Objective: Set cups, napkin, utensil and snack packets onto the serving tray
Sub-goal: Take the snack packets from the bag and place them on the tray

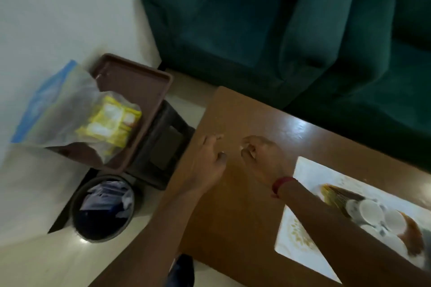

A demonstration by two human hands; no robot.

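Note:
A white patterned serving tray (303, 196) lies on the brown table at the right, holding white cups (370, 211), a fork-like utensil (342, 197) and brown items. My left hand (207, 161) and my right hand (261, 158) hover over the table's bare left part, fingers loosely curled, nothing visible in them. A clear zip bag (65, 112) with yellow snack packets (109, 123) rests in a brown tray (144, 79) on a dark stool at the left. The frame is blurred.
A round bin (102, 207) with a dark liner and crumpled paper stands on the floor below the stool. Green sofas (256, 21) fill the far side behind the table (228, 205). A white wall is at the left.

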